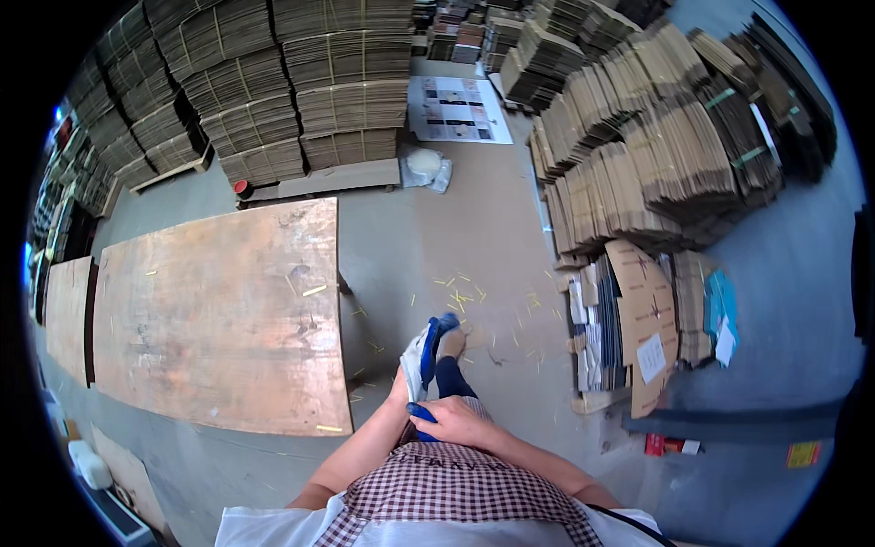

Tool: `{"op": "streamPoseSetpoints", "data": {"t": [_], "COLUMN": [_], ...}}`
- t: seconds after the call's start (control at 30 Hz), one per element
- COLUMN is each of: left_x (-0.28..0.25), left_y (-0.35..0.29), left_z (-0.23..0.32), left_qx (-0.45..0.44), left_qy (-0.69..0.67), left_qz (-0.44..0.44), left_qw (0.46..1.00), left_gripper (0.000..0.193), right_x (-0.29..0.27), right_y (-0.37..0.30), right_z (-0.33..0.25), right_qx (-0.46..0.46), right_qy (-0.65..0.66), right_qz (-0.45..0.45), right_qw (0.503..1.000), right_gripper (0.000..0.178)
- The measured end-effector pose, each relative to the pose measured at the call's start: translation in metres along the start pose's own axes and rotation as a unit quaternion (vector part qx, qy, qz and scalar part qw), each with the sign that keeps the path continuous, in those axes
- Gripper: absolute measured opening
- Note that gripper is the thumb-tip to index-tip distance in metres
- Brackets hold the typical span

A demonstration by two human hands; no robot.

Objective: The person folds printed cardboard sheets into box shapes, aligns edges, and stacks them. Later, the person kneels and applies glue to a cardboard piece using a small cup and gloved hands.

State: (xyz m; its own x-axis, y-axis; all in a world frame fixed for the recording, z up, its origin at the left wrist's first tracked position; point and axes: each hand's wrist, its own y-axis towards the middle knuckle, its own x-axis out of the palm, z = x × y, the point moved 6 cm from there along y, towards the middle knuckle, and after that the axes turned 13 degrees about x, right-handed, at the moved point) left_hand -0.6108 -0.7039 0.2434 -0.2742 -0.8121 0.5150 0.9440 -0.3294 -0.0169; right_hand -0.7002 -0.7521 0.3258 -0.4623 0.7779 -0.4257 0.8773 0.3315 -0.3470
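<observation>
Checked apron [456, 488], gloved left grip [420, 363], cardboard all around

Nearest: the apron, reddish check over a white top [273, 523]. Both forearms [354, 451] bare, reaching forward past it. Right grip [456, 421] bare, narrow, closed on blue material [421, 413] at the wrist end of a white-and-blue glove [412, 366]. Can't make out whether that blue is the same glove or a separate piece. Glove sits on the left grip, which points forward; whether its fingers hold anything is unclear.

Left of the hands, well apart: a broad wooden counter [219, 314], brown, scuffed, a few yellow strips [314, 291] lying on it. Floor [478, 201] grey with a browner band up the middle; more yellow bits [460, 296] scattered ahead of a shoe [451, 344].

To the right, upright flattened cartons [647, 319], a teal piece [721, 310] beside them; behind, long rows of cardboard [629, 178].

Farther: a pale plastic bag [427, 170], a red round item [241, 187] near tall strapped cardboard bundles [351, 105] at left, and a printed sheet [460, 111] flat on the floor.
</observation>
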Motion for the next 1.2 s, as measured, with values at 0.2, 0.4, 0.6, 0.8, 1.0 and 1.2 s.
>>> {"op": "streamPoseSetpoints", "data": {"t": [0.2,0.4,0.6,0.8,1.0,1.2], "left_x": [-0.032,-0.055,-0.133,-0.180,-0.236,-0.342], "left_y": [0.111,0.183,0.157,0.132,0.102,0.152], "left_z": [-0.015,0.038,0.096,0.184,0.263,0.292], "left_qx": [0.068,0.012,0.141,0.179,0.166,-0.093], "left_qy": [-0.045,0.070,0.417,0.292,0.695,0.725], "left_qz": [-0.066,-0.093,0.051,0.361,0.377,0.518], "left_qw": [0.995,0.993,0.896,0.867,0.588,0.445], "left_gripper": [0.047,0.052,0.032,0.040,0.046,0.084], "right_x": [-0.076,-0.107,-0.064,-0.088,-0.129,-0.102], "right_y": [0.133,0.237,0.265,0.280,0.329,0.594], "right_z": [-0.003,-0.038,-0.074,-0.080,-0.034,0.011], "right_qx": [-0.066,-0.139,-0.091,-0.020,0.083,0.284], "right_qy": [-0.009,-0.039,-0.005,0.018,0.041,0.098], "right_qz": [-0.132,-0.286,-0.397,-0.308,-0.191,-0.161], "right_qw": [0.989,0.947,0.913,0.951,0.977,0.940], "right_gripper": [0.024,0.021,0.029,0.038,0.032,0.031]}}
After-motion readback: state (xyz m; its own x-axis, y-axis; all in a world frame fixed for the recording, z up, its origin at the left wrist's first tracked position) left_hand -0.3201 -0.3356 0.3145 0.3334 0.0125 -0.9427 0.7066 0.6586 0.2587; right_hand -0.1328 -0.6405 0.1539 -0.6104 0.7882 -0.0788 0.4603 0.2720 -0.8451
